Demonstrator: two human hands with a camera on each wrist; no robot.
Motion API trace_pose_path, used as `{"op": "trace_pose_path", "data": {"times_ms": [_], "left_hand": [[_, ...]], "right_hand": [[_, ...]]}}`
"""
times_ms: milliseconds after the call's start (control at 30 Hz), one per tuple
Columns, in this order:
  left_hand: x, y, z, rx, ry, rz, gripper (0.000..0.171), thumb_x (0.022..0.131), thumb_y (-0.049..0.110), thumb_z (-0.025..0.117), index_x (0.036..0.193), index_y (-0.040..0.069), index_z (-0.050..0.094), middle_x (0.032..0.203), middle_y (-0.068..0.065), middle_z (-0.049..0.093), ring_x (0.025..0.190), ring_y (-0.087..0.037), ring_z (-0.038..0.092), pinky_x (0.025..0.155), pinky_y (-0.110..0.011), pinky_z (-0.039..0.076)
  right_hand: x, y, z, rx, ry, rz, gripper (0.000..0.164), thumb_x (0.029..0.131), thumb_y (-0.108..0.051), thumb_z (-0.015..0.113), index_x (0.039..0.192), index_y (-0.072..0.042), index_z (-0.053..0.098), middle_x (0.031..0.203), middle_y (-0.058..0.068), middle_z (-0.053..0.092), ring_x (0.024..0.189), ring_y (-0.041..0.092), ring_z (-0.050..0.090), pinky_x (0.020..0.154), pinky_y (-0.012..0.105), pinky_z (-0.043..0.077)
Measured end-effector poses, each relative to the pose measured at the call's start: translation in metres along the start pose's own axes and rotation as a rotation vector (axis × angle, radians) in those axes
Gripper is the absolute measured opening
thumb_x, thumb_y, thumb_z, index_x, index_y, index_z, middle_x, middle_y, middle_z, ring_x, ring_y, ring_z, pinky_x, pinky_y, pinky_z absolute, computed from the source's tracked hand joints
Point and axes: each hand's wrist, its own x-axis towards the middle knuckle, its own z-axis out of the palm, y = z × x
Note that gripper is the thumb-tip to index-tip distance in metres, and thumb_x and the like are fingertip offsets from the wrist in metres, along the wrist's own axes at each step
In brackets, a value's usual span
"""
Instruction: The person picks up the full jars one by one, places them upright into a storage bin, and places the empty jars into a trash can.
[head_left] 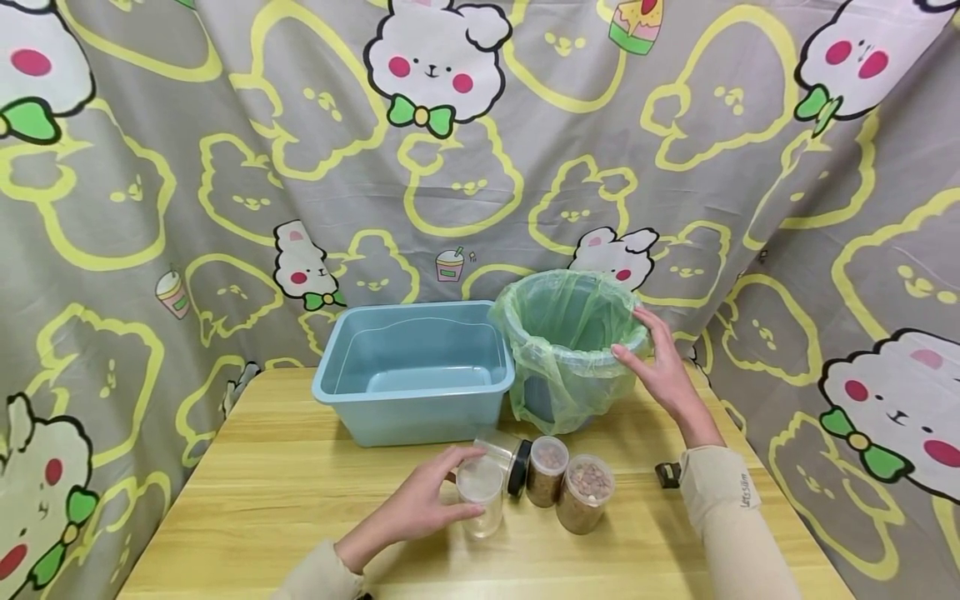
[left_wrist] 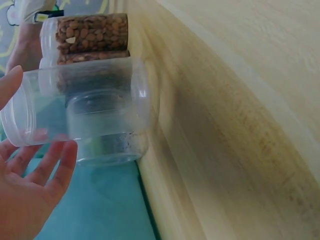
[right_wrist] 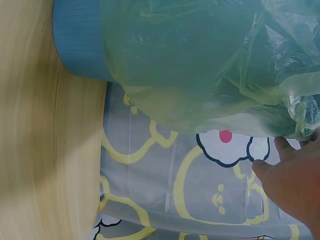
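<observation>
My left hand [head_left: 420, 498] has its thumb and fingers around the upper rim of an upright clear plastic jar [head_left: 483, 508]. In the left wrist view, the thumb is at the rim of this clear jar [left_wrist: 50, 107] and fingertips lie along its side. Behind it, another clear jar [head_left: 497, 447] with a black lid [head_left: 518, 468] lies on its side. My right hand [head_left: 663, 367], thumb and fingers spread, touches the right rim of a round bin [head_left: 538, 404] lined with a green plastic bag [head_left: 577, 392].
Right of the clear jars stand two jars, a smaller one [head_left: 547, 475] and a nearer one [head_left: 585, 500], filled with reddish-brown nut-like pieces. A blue rectangular tub [head_left: 420, 417] sits left of the bin on the wooden table [head_left: 262, 475]. A patterned curtain [head_left: 465, 200] hangs behind.
</observation>
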Motion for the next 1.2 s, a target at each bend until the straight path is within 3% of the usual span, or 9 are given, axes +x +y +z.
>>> {"op": "trace_pose_path", "data": {"times_ms": [233, 500, 1200], "left_hand": [[0.0, 0.006, -0.006, 0.017, 0.042, 0.002, 0.075, 0.085, 0.041, 0.085, 0.149, 0.022, 0.052, 0.126, 0.009, 0.064, 0.107, -0.01, 0.064, 0.093, -0.038, 0.06], [0.004, 0.019, -0.02, 0.011, 0.081, 0.025, 0.075, 0.083, 0.039, 0.087, 0.148, 0.026, 0.054, 0.126, 0.01, 0.064, 0.104, -0.008, 0.063, 0.091, -0.031, 0.059], [0.021, 0.049, -0.07, 0.087, 0.181, 0.132, 0.074, 0.082, 0.032, 0.089, 0.147, 0.021, 0.056, 0.137, 0.005, 0.064, 0.114, -0.012, 0.064, 0.093, -0.032, 0.06]], "right_hand": [[-0.001, -0.002, 0.0, 0.0, -0.009, 0.01, 0.078, 0.1, -0.034, 0.067, 0.163, -0.011, 0.027, 0.172, 0.012, 0.016, 0.158, 0.042, 0.013, 0.12, 0.077, 0.013], [-0.001, -0.006, -0.003, 0.015, -0.011, 0.011, 0.079, 0.1, -0.029, 0.068, 0.163, -0.009, 0.026, 0.172, 0.014, 0.017, 0.158, 0.043, 0.013, 0.12, 0.077, 0.012], [0.001, -0.001, 0.001, 0.027, -0.006, 0.001, 0.077, 0.1, -0.03, 0.068, 0.163, -0.008, 0.028, 0.172, 0.012, 0.017, 0.158, 0.043, 0.013, 0.12, 0.077, 0.011]]}}
